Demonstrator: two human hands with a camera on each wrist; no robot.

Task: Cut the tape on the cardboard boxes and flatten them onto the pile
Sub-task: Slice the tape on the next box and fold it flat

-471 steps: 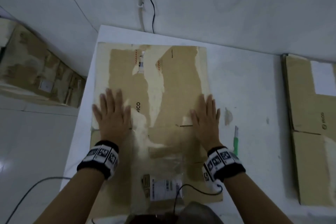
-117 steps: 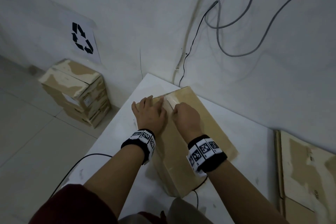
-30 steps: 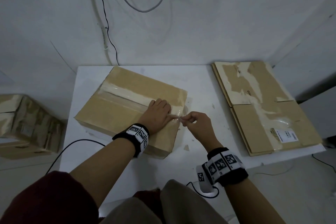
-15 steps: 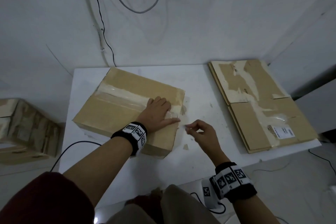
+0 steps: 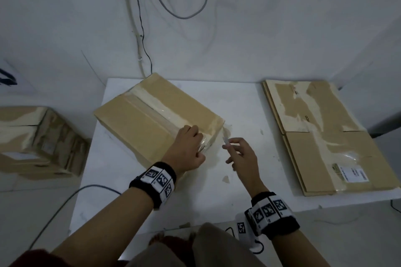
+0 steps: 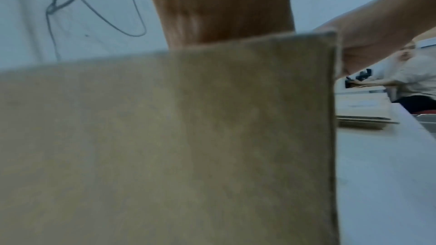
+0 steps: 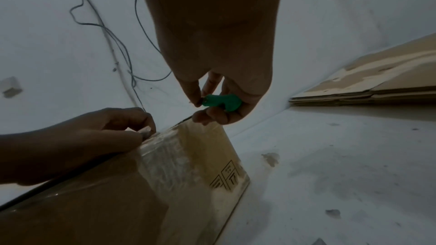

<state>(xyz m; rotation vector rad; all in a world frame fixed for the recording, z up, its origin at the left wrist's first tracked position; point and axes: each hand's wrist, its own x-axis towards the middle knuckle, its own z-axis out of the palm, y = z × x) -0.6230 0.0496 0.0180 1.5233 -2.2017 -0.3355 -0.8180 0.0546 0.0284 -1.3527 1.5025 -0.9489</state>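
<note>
**Inspector:** Starting with the largest item: the white table point(image 5: 217, 191) carries one sealed cardboard box point(image 5: 138, 123) at its left, set askew with a corner toward the person. I judge that angle is chosen to bring the taped end within reach of both hands.

**Clerk:** And the pile?

**Inspector:** The pile of flattened boxes point(image 5: 325, 136) lies at the table's right, well apart from the sealed box, leaving bare surface between for the work. More sealed boxes point(image 5: 39, 141) wait on the floor to the left.

**Clerk:** The tape?

**Inspector:** The clear tape point(image 5: 156, 108) runs along the box's top seam and down over the near end face. It appears uncut.

**Clerk:** The hands?

**Inspector:** The left hand point(image 5: 186, 149) rests at the top edge by the seam, fingers curled, tips on the tape; seemingly steadying the box. Whether it pinches a loose edge, I cannot tell. The right hand point(image 5: 240, 156) hovers just beside the box's corner, thumb and fingers closed around a small green cutter point(image 7: 221, 102), the pale blade point(image 5: 225, 142) pointing toward the tape.
</note>
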